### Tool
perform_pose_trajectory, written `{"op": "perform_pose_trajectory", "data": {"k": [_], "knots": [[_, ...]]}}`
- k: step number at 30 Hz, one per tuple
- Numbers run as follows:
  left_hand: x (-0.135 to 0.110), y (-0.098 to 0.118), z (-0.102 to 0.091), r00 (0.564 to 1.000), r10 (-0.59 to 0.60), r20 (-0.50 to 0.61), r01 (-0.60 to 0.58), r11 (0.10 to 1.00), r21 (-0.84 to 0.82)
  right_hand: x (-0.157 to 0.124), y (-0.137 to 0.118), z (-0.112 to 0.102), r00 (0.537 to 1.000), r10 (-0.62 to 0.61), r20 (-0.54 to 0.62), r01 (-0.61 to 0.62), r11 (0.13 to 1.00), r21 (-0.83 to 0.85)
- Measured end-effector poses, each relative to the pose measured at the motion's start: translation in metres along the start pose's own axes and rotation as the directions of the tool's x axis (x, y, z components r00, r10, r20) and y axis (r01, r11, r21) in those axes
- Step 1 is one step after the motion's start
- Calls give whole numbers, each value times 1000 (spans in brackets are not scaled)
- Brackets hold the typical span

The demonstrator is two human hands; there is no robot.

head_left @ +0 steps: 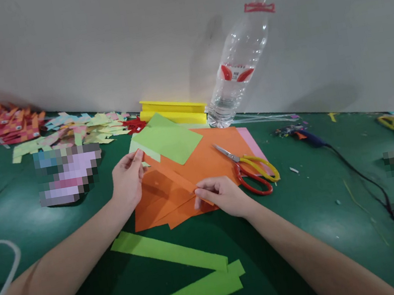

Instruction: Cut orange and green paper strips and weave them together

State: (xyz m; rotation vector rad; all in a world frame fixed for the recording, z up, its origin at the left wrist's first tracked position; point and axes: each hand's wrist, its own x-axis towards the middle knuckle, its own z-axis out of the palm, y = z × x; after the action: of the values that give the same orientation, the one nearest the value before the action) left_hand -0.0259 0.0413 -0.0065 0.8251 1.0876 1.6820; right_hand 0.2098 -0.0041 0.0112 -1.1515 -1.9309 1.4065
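Both of my hands grip a sheet of orange paper (163,193) lying on the green table (305,210). My left hand (127,179) pinches its upper left corner and lifts it a little. My right hand (222,196) pinches the lower right edge against the stack of orange sheets. A light green paper square (168,142) lies on the orange stack just beyond my left hand. Red and yellow scissors (251,168) lie closed on the orange and pink sheets right of my right hand.
Two long green paper strips (173,277) lie near me. A clear plastic bottle (239,60) leans at the wall beside yellow folded paper (174,111). Coloured paper scraps (73,133) pile at the back left. A glue gun (304,137) with a black cord lies right.
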Motion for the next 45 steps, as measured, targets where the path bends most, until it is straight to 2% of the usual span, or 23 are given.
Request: {"op": "perform_pose_trajectory", "data": {"k": [4, 9, 18, 22, 28, 32, 36, 40, 45], "knots": [[0, 0, 0, 1000, 15, -2, -15, 1000, -20, 0, 1, 0, 1000, 17, 0, -17, 999, 50], [0, -2, 0, 1000, 19, 15, -19, 1000, -11, 2, 4, 3, 990, 120, -80, -104, 979, 177], [-2, -2, 2, 996, 82, -32, -81, 996, 26, 4, 4, 6, 979, 105, -172, -73, 980, 183], [-2, -3, 2, 994, 102, -38, -99, 993, 67, 5, 6, 4, 969, 124, -213, -70, 966, 247], [-2, -3, 2, 984, 173, 42, -177, 975, 135, 7, 10, -2, 933, 151, -327, 30, 872, 488], [-2, -5, 0, 984, 164, 69, -171, 979, 110, 8, 9, -2, 910, 186, -370, 87, 788, 610], [-1, -5, 1, 988, 144, 47, -147, 986, 82, 8, 8, -3, 891, 203, -406, 114, 766, 633], [-1, -3, 2, 989, 138, 56, -142, 987, 74, 8, 9, -4, 891, 191, -412, 140, 747, 649], [-1, -4, 1, 989, 124, 77, -129, 989, 71, 7, 13, -3, 904, 85, -418, 230, 727, 647]]}}
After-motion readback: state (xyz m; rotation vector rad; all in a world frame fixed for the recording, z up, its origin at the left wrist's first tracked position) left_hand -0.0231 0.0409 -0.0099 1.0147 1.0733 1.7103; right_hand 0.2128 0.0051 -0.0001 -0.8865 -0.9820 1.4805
